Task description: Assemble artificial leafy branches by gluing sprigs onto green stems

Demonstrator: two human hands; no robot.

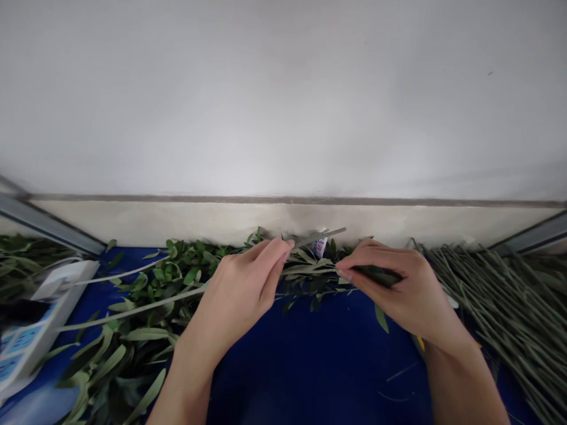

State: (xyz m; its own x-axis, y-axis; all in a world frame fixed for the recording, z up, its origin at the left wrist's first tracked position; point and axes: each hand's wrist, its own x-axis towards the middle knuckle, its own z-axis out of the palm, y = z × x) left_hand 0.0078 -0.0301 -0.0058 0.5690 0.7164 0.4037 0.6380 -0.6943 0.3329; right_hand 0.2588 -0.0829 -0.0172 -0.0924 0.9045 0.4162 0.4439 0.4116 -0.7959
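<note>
My left hand (248, 289) is closed in a pinch on a grey-green stem (334, 232), whose bare end sticks out to the right past my fingertips. Thumb and forefinger of my right hand (401, 280) are pressed together at the tip of a sprig of narrow leaves (312, 268), which runs leftward below the stem. Part of the sprig is hidden behind my left fingers. Just behind it a small white tube or packet with red and blue print (321, 247) shows between the hands.
Leafy green branches (110, 354) lie at the left, beside a white power strip (77, 283) with cables (128, 316). A pile of bare stems (509, 313) is at the right. A pale wall (283, 106) rises behind the blue tabletop (310, 366).
</note>
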